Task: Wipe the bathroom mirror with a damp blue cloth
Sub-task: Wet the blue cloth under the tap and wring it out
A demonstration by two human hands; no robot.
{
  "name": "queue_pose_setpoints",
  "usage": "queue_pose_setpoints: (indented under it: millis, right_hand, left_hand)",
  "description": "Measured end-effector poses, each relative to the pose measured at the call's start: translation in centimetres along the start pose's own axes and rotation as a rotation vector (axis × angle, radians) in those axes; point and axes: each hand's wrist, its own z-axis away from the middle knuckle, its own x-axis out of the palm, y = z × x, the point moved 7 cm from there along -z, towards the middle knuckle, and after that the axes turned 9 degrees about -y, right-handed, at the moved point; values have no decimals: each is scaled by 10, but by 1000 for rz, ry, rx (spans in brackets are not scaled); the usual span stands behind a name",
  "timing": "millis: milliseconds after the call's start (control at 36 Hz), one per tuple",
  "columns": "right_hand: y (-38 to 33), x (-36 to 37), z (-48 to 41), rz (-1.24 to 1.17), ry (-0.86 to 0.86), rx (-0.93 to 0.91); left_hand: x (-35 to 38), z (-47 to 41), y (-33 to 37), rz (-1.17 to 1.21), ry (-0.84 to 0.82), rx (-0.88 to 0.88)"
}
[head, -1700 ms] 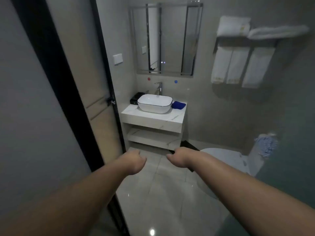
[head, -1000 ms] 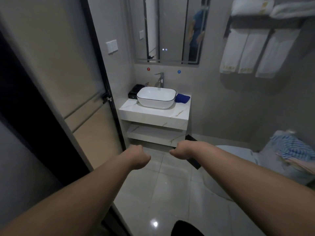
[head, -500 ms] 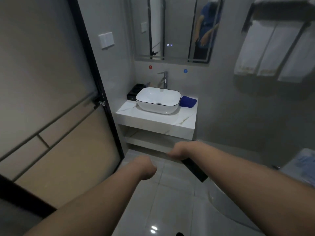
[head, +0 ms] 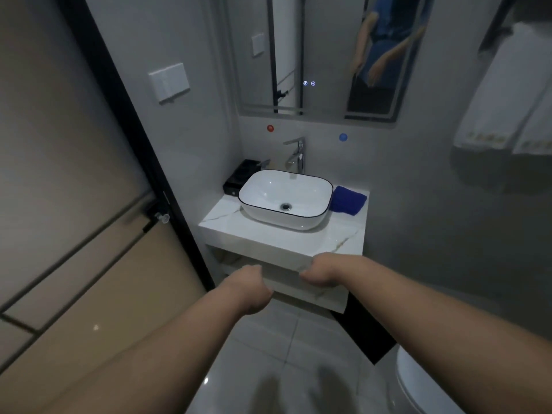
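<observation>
Now, hands: left hand (head: 252, 289), right hand (head: 321, 270) loosely curled, empty.
Risk: blue cloth (head: 348, 200) near countertop's (head: 283, 242) right edge; hasty grab could drop it.

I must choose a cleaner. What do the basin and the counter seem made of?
Basin: probably glazed ceramic, glossy white with highlights. Counter: marble or marble-look slab, white with thin veins, polished.
</observation>
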Motion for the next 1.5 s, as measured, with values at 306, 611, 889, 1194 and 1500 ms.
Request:
queue_pose_setpoints:
  millis: [306,611,889,1194,1500]
  right_hand:
    - [-9,-104,-117,-30,5,18]
    - [27,-203,-194,-124,-35,110]
    - [67,-270,-334,-137,-81,100]
    - [64,-324,-466,-177,-110,-1]
    - [81,-308,-529,-341,-221,68]
  left_hand:
    - [-88,-169,-7,4,-21,29]
    - [-173,-294,20,-22,-84,130]
    - [-224,-405,23,10,-73,67]
    - [-277,-489,23,90,-44,-31]
    - [-277,-580,19,74,-201,58]
